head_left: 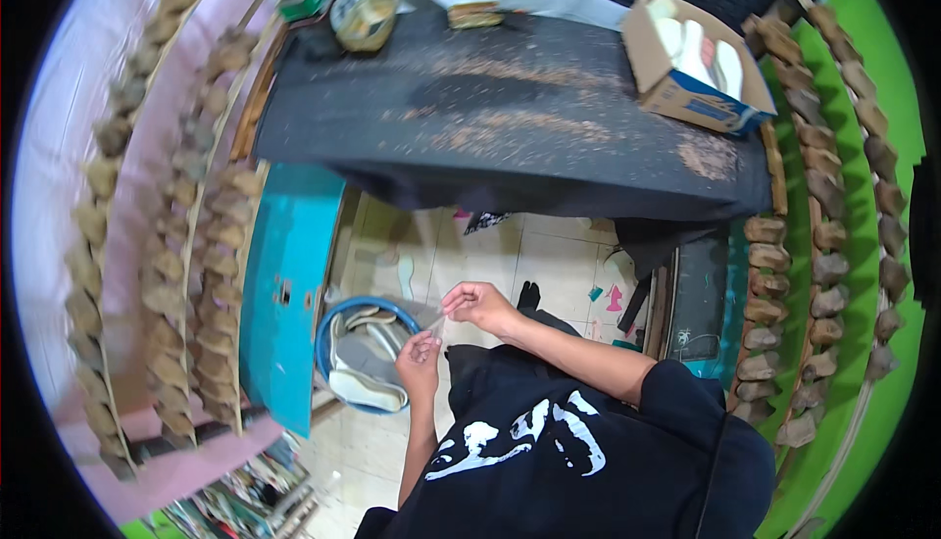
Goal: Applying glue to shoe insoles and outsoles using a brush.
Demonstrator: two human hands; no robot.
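Observation:
My left hand (420, 353) is closed in a pinch beside the rim of a blue round basin (321, 341). Just above and to its right, my right hand (476, 304) is also pinched shut. A thin, pale, strip-like thing (438, 324) seems to run between the fingertips of both hands; it is too small to name. Several off-white shoe soles (365, 389) lie around the inside of the basin, some leaning on its wall.
A table under black cloth (372, 137), strewn with brown scraps, stands ahead. On it are a cardboard box (701, 108) of white soles and a yellowish wrapped roll (365, 25). Racks of brown shoe lasts (823, 216) line both sides. A teal cabinet door (289, 284) is left.

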